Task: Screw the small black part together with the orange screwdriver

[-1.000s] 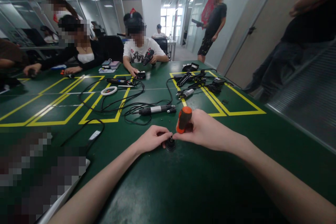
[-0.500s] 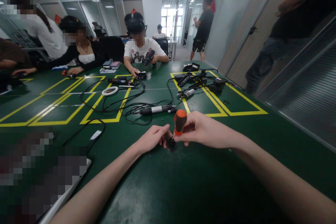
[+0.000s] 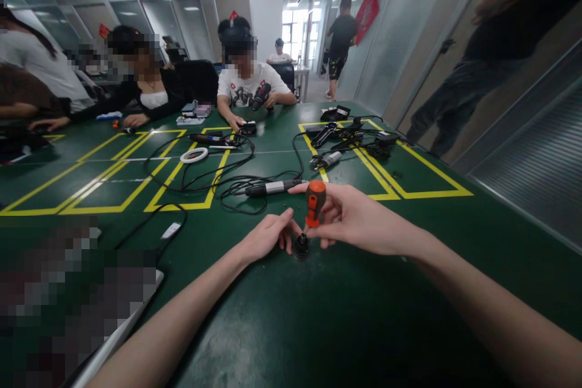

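Note:
My right hand (image 3: pixel 348 218) holds a short screwdriver (image 3: pixel 315 203) with an orange and dark grey handle. The screwdriver stands upright, thumb near its collar and index finger stretched out past the handle. Just below its tip, a small round black part (image 3: pixel 301 247) rests on the green table; whether the tip touches it I cannot tell. On the left of that part, my left hand (image 3: pixel 271 235) has its fingers curled against the side, steadying it on the tabletop. The left fingertips are partly hidden behind the part.
Beyond my hands lies a grey and black pen-shaped power tool (image 3: pixel 273 188) with looped black cable. A white ring (image 3: pixel 194 155) is to its left, and tangled black tools and cords (image 3: pixel 345 136) sit farther right. Across the table a person (image 3: pixel 250 82) holds a drill (image 3: pixel 260 97).
My right index finger has lifted off the screwdriver handle and stretched out to the left. The handle has turned, now showing an orange side. My left hand keeps its place by the black part.

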Demonstrator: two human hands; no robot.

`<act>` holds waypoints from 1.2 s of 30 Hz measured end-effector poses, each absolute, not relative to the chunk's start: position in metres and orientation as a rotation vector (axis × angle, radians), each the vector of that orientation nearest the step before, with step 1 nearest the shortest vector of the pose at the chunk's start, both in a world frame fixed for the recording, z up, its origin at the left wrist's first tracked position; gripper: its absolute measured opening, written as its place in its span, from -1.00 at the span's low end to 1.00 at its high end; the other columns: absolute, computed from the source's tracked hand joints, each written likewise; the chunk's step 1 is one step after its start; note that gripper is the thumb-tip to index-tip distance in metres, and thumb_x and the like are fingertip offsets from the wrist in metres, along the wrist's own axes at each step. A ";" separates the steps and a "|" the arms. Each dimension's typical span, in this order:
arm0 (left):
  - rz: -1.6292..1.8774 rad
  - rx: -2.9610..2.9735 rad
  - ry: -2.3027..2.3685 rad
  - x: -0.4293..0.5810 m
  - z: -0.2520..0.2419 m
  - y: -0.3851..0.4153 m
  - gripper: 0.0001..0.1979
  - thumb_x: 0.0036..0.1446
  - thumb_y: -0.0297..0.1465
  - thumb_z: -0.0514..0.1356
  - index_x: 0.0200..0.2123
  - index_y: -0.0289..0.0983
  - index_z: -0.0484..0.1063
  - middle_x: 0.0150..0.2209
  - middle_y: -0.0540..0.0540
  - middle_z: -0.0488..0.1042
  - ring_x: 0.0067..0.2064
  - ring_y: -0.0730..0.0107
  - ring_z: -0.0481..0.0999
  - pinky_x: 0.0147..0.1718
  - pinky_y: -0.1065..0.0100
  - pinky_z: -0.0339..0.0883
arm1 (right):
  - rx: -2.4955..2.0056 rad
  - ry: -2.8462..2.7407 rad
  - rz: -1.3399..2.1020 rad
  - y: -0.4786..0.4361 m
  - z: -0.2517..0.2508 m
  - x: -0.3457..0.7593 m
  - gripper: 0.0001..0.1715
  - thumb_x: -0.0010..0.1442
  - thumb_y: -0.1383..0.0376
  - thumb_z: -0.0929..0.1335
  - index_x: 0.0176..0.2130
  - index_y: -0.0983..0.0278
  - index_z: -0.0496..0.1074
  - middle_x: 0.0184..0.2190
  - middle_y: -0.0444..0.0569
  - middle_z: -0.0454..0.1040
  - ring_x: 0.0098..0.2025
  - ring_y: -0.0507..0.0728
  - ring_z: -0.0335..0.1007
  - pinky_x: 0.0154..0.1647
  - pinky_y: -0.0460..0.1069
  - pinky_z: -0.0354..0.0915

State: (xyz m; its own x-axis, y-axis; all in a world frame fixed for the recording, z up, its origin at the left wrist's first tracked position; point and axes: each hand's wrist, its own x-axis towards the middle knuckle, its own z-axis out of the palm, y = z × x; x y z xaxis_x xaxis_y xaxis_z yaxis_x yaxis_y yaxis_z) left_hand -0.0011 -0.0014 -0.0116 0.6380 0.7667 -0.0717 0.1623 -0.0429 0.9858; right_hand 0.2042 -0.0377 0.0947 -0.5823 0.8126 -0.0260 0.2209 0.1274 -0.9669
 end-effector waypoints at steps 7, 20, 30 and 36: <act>0.601 1.568 0.796 0.000 -0.012 -0.001 -0.16 0.27 0.29 -0.12 -0.45 -0.36 0.50 -0.51 -0.11 0.52 -0.56 0.48 0.46 -0.52 0.43 0.21 | -0.983 -1.905 1.501 -0.040 0.097 0.205 -0.28 0.15 0.39 0.48 0.26 0.25 0.34 -0.35 -0.12 0.61 -0.43 0.05 0.56 -0.41 -0.07 0.51; 0.567 1.656 0.814 0.001 -0.011 -0.003 -0.53 0.21 -0.01 0.23 -0.42 -0.34 0.47 -0.48 -0.03 0.47 -0.50 0.49 0.42 -0.46 0.45 0.29 | -1.111 -2.025 1.205 -0.045 0.098 0.202 -0.52 0.22 -0.04 0.45 -0.10 0.27 0.38 -0.41 -0.05 0.56 -0.35 0.18 0.56 -0.34 0.03 0.44; 0.587 1.666 0.789 0.000 -0.010 -0.003 -0.45 0.19 0.09 0.23 -0.43 -0.34 0.47 -0.55 0.02 0.42 -0.54 0.50 0.39 -0.50 0.44 0.24 | -1.089 -2.056 1.009 -0.043 0.100 0.200 -0.60 0.28 -0.04 0.40 -0.29 0.26 0.44 -0.40 -0.05 0.51 -0.38 0.13 0.46 -0.36 0.01 0.39; 0.572 1.623 0.809 0.000 -0.011 -0.003 -0.52 0.16 0.01 0.27 -0.39 -0.35 0.49 -0.50 0.01 0.45 -0.52 0.51 0.40 -0.48 0.44 0.25 | -1.088 -2.044 0.862 -0.042 0.103 0.205 -0.76 0.17 0.16 0.48 -0.20 0.26 0.55 -0.36 -0.07 0.55 -0.38 0.11 0.47 -0.37 0.00 0.40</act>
State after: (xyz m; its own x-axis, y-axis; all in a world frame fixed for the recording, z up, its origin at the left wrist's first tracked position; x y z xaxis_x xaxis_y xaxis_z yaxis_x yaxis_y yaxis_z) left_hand 0.0003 -0.0034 -0.0107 0.6401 0.7658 -0.0622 0.1966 -0.0851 0.9768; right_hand 0.2050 -0.0418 0.1027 -0.4375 0.8665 0.2401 0.4326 0.4369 -0.7887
